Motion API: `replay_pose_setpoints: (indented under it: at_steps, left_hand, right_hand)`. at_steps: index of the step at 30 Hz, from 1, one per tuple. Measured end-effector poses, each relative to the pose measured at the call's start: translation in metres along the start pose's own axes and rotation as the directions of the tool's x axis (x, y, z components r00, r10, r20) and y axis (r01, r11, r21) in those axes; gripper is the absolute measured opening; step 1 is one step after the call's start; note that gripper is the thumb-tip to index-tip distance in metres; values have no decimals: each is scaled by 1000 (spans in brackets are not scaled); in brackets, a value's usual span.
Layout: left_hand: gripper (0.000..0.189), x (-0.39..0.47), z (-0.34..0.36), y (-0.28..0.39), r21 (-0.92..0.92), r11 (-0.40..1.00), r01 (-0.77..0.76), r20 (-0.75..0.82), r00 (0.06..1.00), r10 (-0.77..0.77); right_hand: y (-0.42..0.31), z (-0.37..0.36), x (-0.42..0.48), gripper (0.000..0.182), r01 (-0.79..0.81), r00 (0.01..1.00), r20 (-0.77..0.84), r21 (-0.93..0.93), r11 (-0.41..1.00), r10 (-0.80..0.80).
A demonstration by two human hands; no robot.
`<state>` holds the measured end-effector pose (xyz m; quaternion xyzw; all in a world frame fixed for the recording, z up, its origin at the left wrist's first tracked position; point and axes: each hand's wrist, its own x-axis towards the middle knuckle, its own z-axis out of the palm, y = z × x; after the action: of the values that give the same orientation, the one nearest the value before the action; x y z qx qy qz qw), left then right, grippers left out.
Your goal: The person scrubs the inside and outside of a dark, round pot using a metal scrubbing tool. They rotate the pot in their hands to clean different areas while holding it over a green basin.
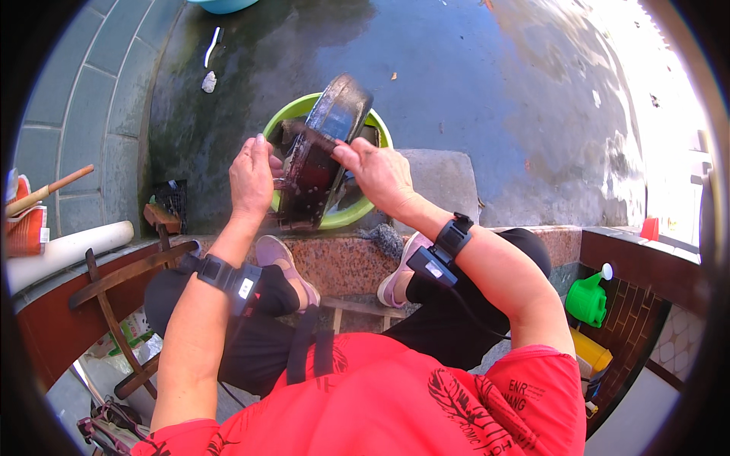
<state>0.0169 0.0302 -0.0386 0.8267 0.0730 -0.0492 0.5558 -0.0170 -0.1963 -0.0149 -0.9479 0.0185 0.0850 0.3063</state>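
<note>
A dark, wet pan-like vessel [312, 191] stands tilted on its side over a lime-green basin [368, 211]. My left hand [254, 174] grips the vessel at its left side, with the fingers partly hidden behind the edge. In my right hand [373, 171], a thin brown tool [317, 139] is pinched between thumb and fingers and lies across the vessel's wet side. Motion blur hides what kind of tool it is. Inside the basin, dark pieces [370, 135] show around the vessel, too covered to name.
A grey stone slab [436, 179] lies right of the basin. A grey scouring pad [385, 239] rests on the granite step [342, 256] between my shoes. Farther off are a white-handled brush [213, 48] and a whitish lump [209, 82]. A wooden frame [111, 308] leans at left.
</note>
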Motion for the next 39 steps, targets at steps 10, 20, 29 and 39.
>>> replay_pose_setpoints:
  at_steps: [10,20,29,39]
  left_hand:
    - [45,-3,1,8,19,1000,25,0,1000,-25]
    - [46,0,1,4,42,999,-6,-6,1000,6]
    - [47,0,1,3,30,999,16,-19,1000,-16]
    - [48,0,2,3,12,999,52,-10,999,-52]
  right_hand:
    - [27,-10,34,17,154,966,-198,-63,986,-163]
    - [21,-3,13,12,253,932,-233,-126,959,-277]
    - [14,0,1,12,378,901,-112,-273,885,-420]
    - [12,3,0,12,380,890,-174,-225,897,-421]
